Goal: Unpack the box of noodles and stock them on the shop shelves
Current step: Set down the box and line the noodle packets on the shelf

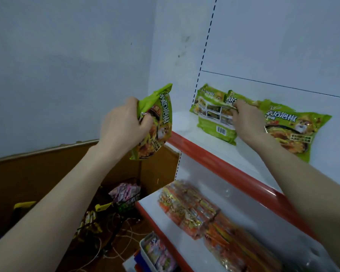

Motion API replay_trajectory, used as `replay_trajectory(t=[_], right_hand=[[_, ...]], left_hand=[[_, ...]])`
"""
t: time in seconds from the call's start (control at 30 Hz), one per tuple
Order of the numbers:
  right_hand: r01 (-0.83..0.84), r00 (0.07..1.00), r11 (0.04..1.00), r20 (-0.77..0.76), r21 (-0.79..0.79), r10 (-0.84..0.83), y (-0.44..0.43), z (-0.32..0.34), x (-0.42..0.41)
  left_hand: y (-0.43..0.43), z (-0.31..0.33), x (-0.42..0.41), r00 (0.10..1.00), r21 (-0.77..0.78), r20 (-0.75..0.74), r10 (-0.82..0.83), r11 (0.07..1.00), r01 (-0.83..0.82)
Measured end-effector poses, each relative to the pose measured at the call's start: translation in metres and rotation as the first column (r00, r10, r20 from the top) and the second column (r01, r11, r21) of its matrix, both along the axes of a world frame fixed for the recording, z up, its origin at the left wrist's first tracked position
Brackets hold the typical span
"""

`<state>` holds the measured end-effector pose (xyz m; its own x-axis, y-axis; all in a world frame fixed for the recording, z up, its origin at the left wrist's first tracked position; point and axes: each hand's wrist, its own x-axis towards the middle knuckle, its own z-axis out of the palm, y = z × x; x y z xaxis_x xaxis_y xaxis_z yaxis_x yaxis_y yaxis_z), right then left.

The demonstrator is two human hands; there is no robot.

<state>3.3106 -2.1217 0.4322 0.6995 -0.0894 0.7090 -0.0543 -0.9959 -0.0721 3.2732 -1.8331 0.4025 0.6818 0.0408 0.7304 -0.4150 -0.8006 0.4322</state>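
My left hand point(124, 124) grips a green noodle packet point(157, 122) in the air, just left of the upper white shelf point(194, 132) with its red front edge. My right hand point(247, 118) reaches over that shelf and pinches the top edge of a green packet point(214, 118) that stands with its back and barcode facing me. Another green packet point(208, 92) stands behind it. A larger green noodle packet point(294, 128) leans against the back panel to the right, partly behind my right wrist.
The lower shelf point(153, 201) carries orange packets point(208, 216). Below it a white tray point(145, 244) holds small packets. On the floor at the left stands a black wire basket point(126, 199) of pink packets, with loose cables point(114, 240) and a brown skirting board point(37, 173).
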Motion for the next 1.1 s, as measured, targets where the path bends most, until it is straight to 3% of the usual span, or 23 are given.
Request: replay_trajectory(t=[0.13,0.27,0.33,0.43,0.5,0.57,0.63,0.73,0.87,0.93,1.0,1.1], right_hand=[[-0.095,0.995,0.987,-0.049,-0.132,0.089,0.004,-0.013,-0.007],[-0.156,0.958,0.978,-0.263,-0.138,0.116,0.014,-0.024,-0.014],[-0.205,0.906,0.978,-0.387,-0.044,0.173,0.023,-0.024,-0.019],[-0.206,0.788,0.953,-0.54,0.22,0.295,0.028,-0.014,-0.026],[-0.176,0.775,0.874,-0.483,0.453,0.406,0.024,-0.005,-0.026],[-0.169,0.846,0.809,-0.338,0.563,0.412,0.016,0.002,-0.017],[-0.132,0.913,0.839,-0.264,0.528,0.31,0.004,0.002,0.001],[-0.012,0.915,0.915,-0.365,0.403,0.173,-0.008,-0.002,0.027],[-0.133,0.887,0.946,-0.39,0.296,0.247,-0.001,0.001,0.052],[-0.266,0.821,0.928,-0.443,0.261,0.36,0.016,0.009,0.065],[-0.351,0.696,0.908,-0.584,0.229,0.417,0.035,0.014,0.082],[-0.338,0.486,0.925,-0.809,0.174,0.33,0.056,0.01,0.106]], left_hand=[[-0.003,0.002,0.019,0.998,0.003,-0.024,-0.053,0.999,0.053],[-0.003,0.001,0.031,0.994,0.006,-0.037,-0.107,0.994,0.107],[-0.002,-0.001,0.034,0.993,0.028,-0.015,-0.119,0.992,0.12],[0.0,-0.004,0.039,0.991,0.043,-0.001,-0.131,0.99,0.131],[0.001,-0.006,0.041,0.992,0.052,-0.008,-0.125,0.991,0.125],[0.002,-0.006,0.043,0.993,0.057,-0.008,-0.122,0.991,0.122],[0.002,-0.006,0.045,0.993,0.074,0.003,-0.122,0.99,0.121],[0.004,-0.005,0.048,0.995,0.072,0.005,-0.102,0.992,0.102],[0.007,-0.004,0.054,0.997,0.096,0.043,-0.066,0.993,0.062],[0.008,-0.003,0.056,0.998,0.094,0.043,-0.048,0.995,0.043],[0.008,-0.002,0.056,0.999,0.106,0.041,-0.02,0.994,0.016],[0.006,-0.003,0.054,1.0,0.123,0.003,0.012,0.992,-0.012]])
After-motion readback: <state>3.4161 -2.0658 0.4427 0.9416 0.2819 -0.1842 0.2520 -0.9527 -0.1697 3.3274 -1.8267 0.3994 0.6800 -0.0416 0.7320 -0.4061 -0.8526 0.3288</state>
